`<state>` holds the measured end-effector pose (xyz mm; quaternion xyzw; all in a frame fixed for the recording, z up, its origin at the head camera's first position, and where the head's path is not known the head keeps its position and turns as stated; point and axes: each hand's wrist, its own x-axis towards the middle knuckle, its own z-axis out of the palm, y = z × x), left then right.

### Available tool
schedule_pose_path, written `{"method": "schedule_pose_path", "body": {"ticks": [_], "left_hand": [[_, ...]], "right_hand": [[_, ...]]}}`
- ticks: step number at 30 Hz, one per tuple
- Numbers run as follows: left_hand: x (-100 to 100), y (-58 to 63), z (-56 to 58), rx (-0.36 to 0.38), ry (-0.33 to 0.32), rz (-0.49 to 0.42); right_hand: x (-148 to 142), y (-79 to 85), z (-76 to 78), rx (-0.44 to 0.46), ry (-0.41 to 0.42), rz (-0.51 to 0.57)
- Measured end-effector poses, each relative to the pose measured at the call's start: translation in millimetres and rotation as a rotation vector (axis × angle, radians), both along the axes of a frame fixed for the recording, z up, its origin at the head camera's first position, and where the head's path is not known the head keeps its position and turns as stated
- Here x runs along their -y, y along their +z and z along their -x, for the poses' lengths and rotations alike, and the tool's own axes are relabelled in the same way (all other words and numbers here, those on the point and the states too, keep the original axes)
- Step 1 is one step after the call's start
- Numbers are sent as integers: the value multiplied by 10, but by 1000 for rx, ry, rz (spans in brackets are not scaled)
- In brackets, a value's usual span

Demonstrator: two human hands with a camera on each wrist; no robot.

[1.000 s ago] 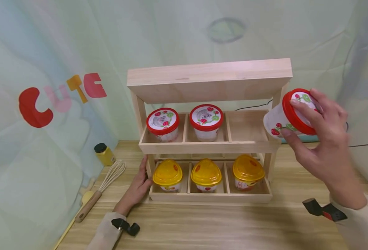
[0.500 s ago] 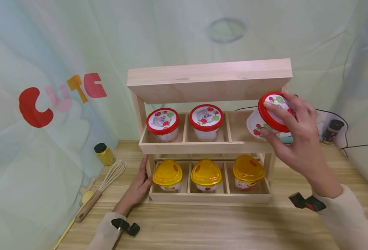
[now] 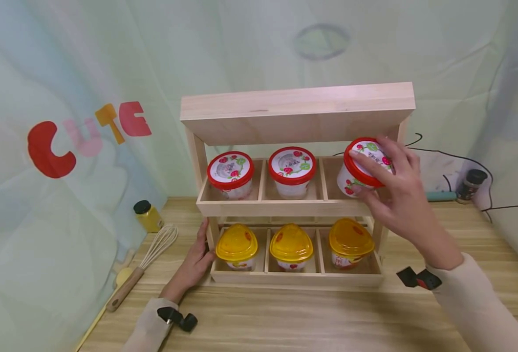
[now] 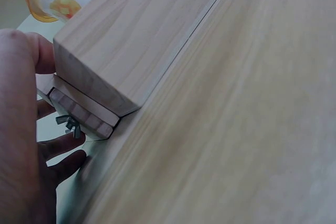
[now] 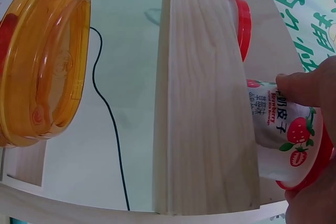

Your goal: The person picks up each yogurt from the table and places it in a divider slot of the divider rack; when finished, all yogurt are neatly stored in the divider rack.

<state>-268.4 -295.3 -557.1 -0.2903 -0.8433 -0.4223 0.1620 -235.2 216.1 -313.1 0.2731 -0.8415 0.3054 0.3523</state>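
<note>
My right hand (image 3: 406, 200) grips a strawberry yogurt cup (image 3: 349, 180) with a red-rimmed lid, fingers on the lid and thumb on the side. The tilted cup is at the right upper compartment of a wooden display rack (image 3: 281, 210). In the right wrist view the cup (image 5: 270, 129) has its base behind the tray's front board (image 5: 210, 129); whether it touches the floor is hidden. My left hand (image 3: 194, 264) holds the rack's lower left side, its thumb at the tray corner and fingers by a wing nut (image 4: 69, 123).
Two red-lidded cups (image 3: 292, 166) fill the other upper compartments. Yellow-lidded cups (image 3: 291, 243) occupy the lower tray. A whisk (image 3: 142, 269) and a yellow jar (image 3: 149, 216) lie left; a black-capped bottle (image 3: 471, 186) stands right. The rack's sloping top board (image 3: 298, 110) overhangs the upper tray.
My right hand has carried the cup leftward, from beside the rack into the right upper compartment, and it tilts less now. The left hand has stayed on the rack.
</note>
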Motion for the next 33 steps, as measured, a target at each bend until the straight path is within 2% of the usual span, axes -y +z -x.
{"method": "schedule_pose_path", "body": {"ticks": [4,7,13,18,25,30,33], "left_hand": [[-23,45,-27,-67,-32,-10],[-13,37,-23,-77,-22,3],[41,-37,28,-12,-1,24],[40,-50,29,-11,0,22],[1,-2,8,-68,-30,-7],[26,-32,25,2,-18,1],[39,-38,32,8,-37,-10]], "right_hand": [[15,-31,55,20,15,-20],[30,-53,96,30,16,-36],[66,-71,142,59,-1,-73],[84,-77,154,93,-28,-106],[82,-90,165,109,-34,-142],[72,-95,166,114,-33,-163],[71,-90,169,120,-33,-175]]}}
